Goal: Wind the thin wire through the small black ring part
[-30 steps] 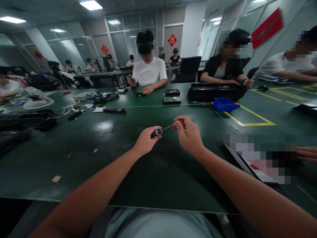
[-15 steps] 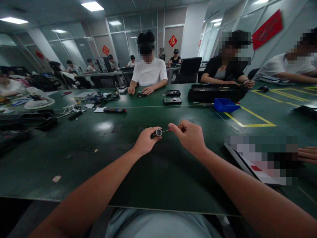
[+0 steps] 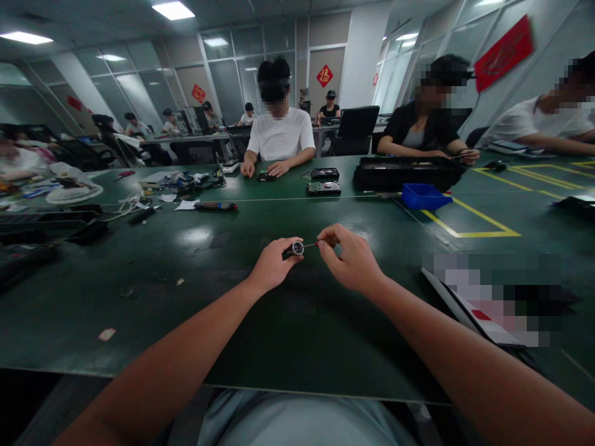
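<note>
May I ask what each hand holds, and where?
Left hand pinches a small round part by its sides; right hand grips a thin tool by its handle.

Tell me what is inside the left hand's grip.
A small round metal part sits pinched in the left hand; the right hand holds a thin tool to it. Its back is covered.

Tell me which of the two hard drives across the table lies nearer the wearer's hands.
The front hard drive, just beyond the pale seam line. The rear hard drive lies directly behind it, closer to the person in the white shirt.
</note>
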Demonstrator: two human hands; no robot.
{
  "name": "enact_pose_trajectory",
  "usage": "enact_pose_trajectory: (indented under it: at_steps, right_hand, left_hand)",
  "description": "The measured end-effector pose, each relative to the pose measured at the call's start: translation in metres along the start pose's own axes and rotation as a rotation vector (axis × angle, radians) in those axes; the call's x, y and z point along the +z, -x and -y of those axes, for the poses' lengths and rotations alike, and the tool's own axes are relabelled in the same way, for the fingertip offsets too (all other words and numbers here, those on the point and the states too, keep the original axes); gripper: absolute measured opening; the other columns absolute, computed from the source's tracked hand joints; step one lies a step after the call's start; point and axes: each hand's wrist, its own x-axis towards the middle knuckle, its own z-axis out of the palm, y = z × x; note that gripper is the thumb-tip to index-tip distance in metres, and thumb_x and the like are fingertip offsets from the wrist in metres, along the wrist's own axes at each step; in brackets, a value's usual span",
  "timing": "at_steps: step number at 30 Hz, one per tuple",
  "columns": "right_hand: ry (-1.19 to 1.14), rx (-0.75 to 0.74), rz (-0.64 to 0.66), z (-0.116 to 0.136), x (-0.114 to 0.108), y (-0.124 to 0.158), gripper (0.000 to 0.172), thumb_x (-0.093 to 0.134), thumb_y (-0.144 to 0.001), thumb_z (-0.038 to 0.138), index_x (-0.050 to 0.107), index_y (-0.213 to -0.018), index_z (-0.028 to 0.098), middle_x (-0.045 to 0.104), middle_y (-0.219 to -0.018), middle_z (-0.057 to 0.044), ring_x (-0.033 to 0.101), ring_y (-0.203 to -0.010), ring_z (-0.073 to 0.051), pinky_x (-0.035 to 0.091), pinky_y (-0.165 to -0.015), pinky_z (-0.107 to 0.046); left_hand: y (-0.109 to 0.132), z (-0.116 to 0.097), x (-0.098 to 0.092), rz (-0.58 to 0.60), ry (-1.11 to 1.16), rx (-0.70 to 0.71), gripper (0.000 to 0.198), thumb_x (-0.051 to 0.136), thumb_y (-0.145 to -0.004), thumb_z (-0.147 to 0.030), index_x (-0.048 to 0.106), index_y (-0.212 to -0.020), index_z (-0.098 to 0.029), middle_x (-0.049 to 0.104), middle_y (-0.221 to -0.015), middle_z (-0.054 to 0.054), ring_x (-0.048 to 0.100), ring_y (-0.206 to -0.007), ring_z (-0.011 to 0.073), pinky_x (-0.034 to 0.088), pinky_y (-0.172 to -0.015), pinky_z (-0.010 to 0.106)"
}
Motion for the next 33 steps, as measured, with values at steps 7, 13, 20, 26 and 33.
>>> enact_pose_trajectory:
  at_steps: [7, 13, 20, 26, 33]
  right_hand:
    - [0.016, 0.125, 0.01, -0.002, 0.001, -0.002, 0.025, 0.047, -0.097, 0.039, 0.064, -0.092, 0.021, 0.067, -0.07, -0.003, 0.062, -0.063, -0.019, 0.04, -0.059, -0.031]
    - [-0.013, 0.07, -0.003, -0.002, 0.0, -0.001, 0.025, 0.042, -0.098, 0.033, 0.061, -0.107, 0.02, 0.068, -0.077, -0.003, 0.061, -0.065, -0.018, 0.039, -0.061, -0.03]
    - [-0.051, 0.122, -0.08, -0.002, 0.004, -0.001, 0.021, 0.044, -0.097, 0.032, 0.06, -0.105, 0.02, 0.07, -0.079, -0.005, 0.065, -0.07, -0.02, 0.044, -0.066, -0.033]
    - [-0.312, 0.264, -0.153, -0.004, 0.008, -0.003, 0.02, 0.053, -0.094, 0.038, 0.062, -0.092, 0.021, 0.072, -0.081, -0.005, 0.068, -0.075, -0.02, 0.051, -0.071, -0.035]
    - [-0.612, 0.393, -0.224, -0.018, 0.021, -0.005, 0.029, 0.053, -0.093, 0.047, 0.063, -0.091, 0.02, 0.067, -0.079, -0.004, 0.064, -0.073, -0.018, 0.054, -0.073, -0.036]
  left_hand:
    - [0.0, -0.001, 0.0, 0.019, -0.004, 0.001, 0.037, 0.07, -0.087, -0.023, 0.065, -0.124, -0.025, 0.069, -0.116, 0.005, 0.062, -0.109, 0.023, 0.046, -0.098, 0.04]
    - [0.0, -0.001, 0.0, 0.015, -0.007, -0.006, 0.037, 0.07, -0.087, -0.022, 0.065, -0.123, -0.024, 0.069, -0.116, 0.004, 0.062, -0.11, 0.0229, 0.046, -0.099, 0.04]
    - [0.0, -0.004, -0.001, 0.016, -0.008, -0.017, 0.036, 0.07, -0.086, -0.021, 0.065, -0.122, -0.024, 0.069, -0.114, 0.004, 0.062, -0.108, 0.0225, 0.047, -0.098, 0.038]
    - [0.0, -0.005, 0.0, -0.002, -0.014, -0.024, 0.037, 0.07, -0.087, -0.021, 0.065, -0.123, -0.023, 0.07, -0.117, 0.005, 0.063, -0.111, 0.0225, 0.047, -0.1, 0.039]
    - [-0.001, -0.003, -0.002, -0.035, 0.001, 0.025, 0.039, 0.07, -0.086, -0.02, 0.064, -0.125, -0.023, 0.068, -0.124, 0.005, 0.061, -0.116, 0.0227, 0.045, -0.105, 0.041]
